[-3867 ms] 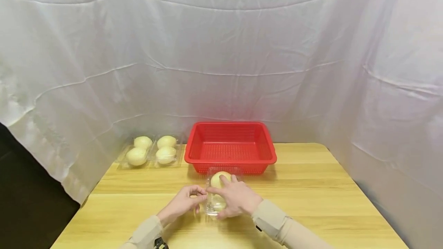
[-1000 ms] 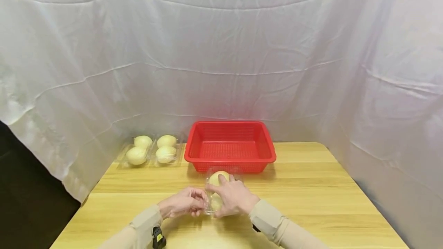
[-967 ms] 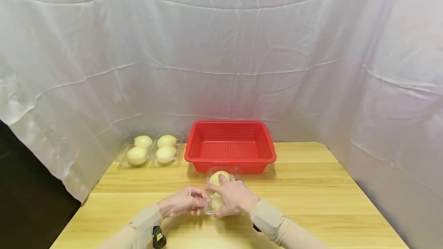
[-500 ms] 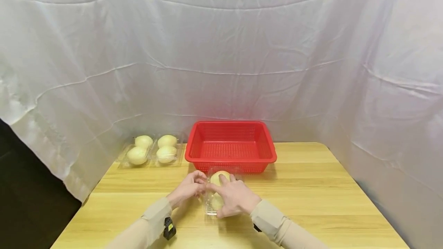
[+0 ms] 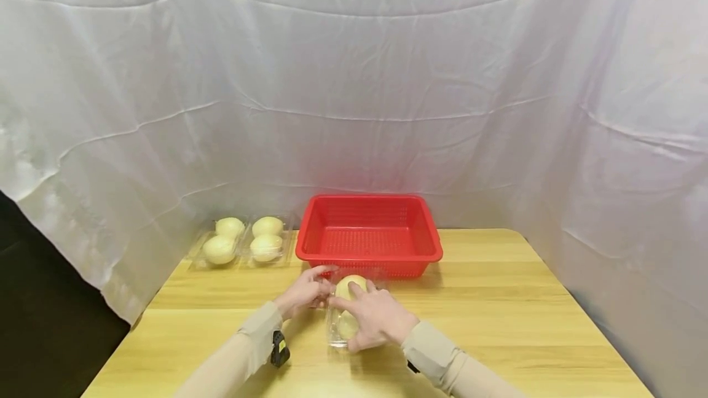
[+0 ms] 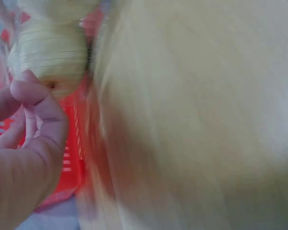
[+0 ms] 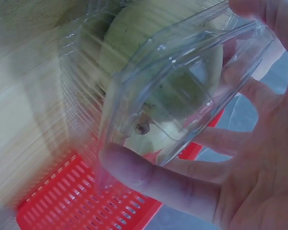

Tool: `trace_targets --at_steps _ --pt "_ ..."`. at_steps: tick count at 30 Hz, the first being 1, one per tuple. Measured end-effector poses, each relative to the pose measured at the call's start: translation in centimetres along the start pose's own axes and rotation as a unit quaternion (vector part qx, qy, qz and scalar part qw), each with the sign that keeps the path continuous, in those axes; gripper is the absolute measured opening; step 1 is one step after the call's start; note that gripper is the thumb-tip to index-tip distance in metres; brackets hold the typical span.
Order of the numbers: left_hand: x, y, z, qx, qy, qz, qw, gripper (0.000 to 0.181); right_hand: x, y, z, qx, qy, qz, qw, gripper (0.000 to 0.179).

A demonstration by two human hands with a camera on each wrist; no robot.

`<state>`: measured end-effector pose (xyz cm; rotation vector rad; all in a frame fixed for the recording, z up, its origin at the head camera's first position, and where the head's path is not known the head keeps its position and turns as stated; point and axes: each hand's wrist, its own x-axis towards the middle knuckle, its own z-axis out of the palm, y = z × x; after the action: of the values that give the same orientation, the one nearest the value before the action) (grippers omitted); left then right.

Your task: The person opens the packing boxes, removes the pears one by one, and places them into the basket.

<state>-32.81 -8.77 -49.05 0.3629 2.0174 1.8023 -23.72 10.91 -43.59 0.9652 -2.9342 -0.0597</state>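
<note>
A clear plastic clamshell box (image 5: pixel 338 338) stands on the table in front of the red basket. Inside it are two pale yellow round fruits (image 5: pixel 350 286), one behind the other. My right hand (image 5: pixel 376 315) spans the box from above and grips it, fingers spread over the lid and thumb at its near end. In the right wrist view the clear lid (image 7: pixel 175 60) lies within the hand's spread fingers, over a fruit (image 7: pixel 182 93) with a brown stem nub. My left hand (image 5: pixel 305 292) pinches the box's left edge near the far corner, thumb and forefinger close together in the left wrist view.
The red perforated basket (image 5: pixel 367 258) stands right behind the box, nothing in it. At the back left sit two more clear boxes, with pale yellow fruits (image 5: pixel 219 250) and further fruits (image 5: pixel 267 248) in them. Grey-white cloth (image 5: pixel 365 78) hangs around the wooden table (image 5: pixel 487 324).
My left hand has slid away from me along the box's left edge, from the near part to the far corner. The right hand stays on the box, which has hardly moved.
</note>
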Motion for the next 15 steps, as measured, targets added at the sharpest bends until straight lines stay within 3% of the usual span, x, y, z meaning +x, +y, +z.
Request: trace_targets --at_steps 4,15 --pt "0.47 0.05 -0.23 -0.043 -0.011 -0.025 0.9987 0.057 0.1 0.06 0.17 -0.011 0.003 -0.002 0.9999 0.086" --pt "0.91 0.0 -0.46 -0.034 0.001 -0.028 0.999 0.05 0.12 0.26 0.07 0.005 0.0 0.0 1.0 0.086"
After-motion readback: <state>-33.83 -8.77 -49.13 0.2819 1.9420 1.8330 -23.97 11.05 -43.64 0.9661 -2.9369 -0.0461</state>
